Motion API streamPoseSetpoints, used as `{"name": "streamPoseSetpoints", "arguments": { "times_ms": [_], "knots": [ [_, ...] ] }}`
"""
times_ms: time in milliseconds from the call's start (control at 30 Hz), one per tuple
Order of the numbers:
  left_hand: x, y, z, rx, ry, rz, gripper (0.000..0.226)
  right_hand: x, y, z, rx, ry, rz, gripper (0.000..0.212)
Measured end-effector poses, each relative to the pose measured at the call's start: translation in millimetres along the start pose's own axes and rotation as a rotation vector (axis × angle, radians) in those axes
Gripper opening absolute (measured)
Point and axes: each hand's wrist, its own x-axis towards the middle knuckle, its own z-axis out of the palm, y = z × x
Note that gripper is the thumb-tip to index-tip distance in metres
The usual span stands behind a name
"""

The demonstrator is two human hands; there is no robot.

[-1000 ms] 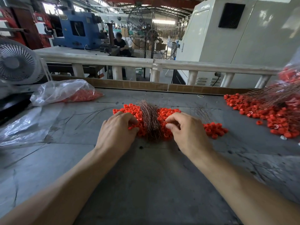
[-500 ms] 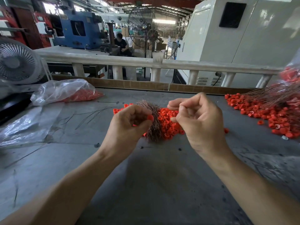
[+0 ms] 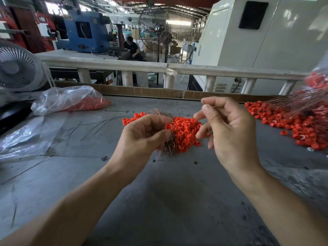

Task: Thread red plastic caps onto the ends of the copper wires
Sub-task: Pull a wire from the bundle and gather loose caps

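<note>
Red plastic cap (image 3: 168, 126), pinched in the left hand (image 3: 142, 137) above the cap pile (image 3: 184, 132); right hand (image 3: 229, 132) pinches a copper wire (image 3: 211, 110). I'd steady both, aiming wire tip squarely at the hole.

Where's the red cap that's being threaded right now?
In the head view, the red cap sits near centre frame, pinched at the fingertips of the left hand, raised above the pile of loose caps and facing the right hand.
</note>
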Motion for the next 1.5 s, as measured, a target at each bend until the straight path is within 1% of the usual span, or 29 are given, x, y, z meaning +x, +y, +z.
{"name": "streamPoseSetpoints", "arguments": {
  "times_ms": [100,200,300,400,500,633,800,900,1100,1267,1500],
  "knots": [
    [-0.4,-0.7,-0.2,-0.006,-0.003,-0.008,0.025,-0.6,3.6,2.8,-0.024,-0.088,0.101,0.019],
    [0.2,-2.2,-1.9,-0.023,0.003,-0.041,0.023,-3.1,4.5,7.4,-0.048,-0.161,0.158,0.025],
    [1.0,-3.4,-1.7,-0.129,0.008,-0.12,0.026,-8.3,3.1,11.1,-0.055,-0.211,0.191,0.018],
    [1.6,-2.8,-0.9,-0.236,-0.006,-0.177,0.031,-13.3,2.1,15.2,-0.04,-0.223,0.213,0.011],
    [1.3,-2.0,0.3,-0.236,-0.005,-0.18,0.028,-15.3,3.0,17.5,-0.057,-0.208,0.188,0.013],
    [0.4,-1.1,1.1,-0.208,0.012,-0.178,0.026,-15.3,3.3,16.6,-0.147,-0.219,0.143,0.015],
    [0.1,0.5,1.3,-0.194,0.012,-0.161,0.029,-16.0,0.9,16.3,-0.205,-0.233,0.122,0.009],
    [-0.1,0.2,1.4,-0.207,0.027,-0.146,0.028,-16.0,-1.9,15.8,-0.237,-0.221,0.078,0.009],
    [-1.5,1.1,1.4,-0.139,-0.02,-0.115,0.022,-16.4,-4.6,15.1,-0.316,-0.223,-0.008,0.008],
    [-2.3,0.9,0.5,-0.086,-0.053,-0.091,0.025,-16.4,-3.5,14.9,-0.346,-0.224,-0.022,0.01],
    [-2.1,1.4,1.5,-0.043,-0.039,-0.08,0.028,-17.1,-1.0,16.9,-0.361,-0.235,-0.012,0.009]
  ]
}}
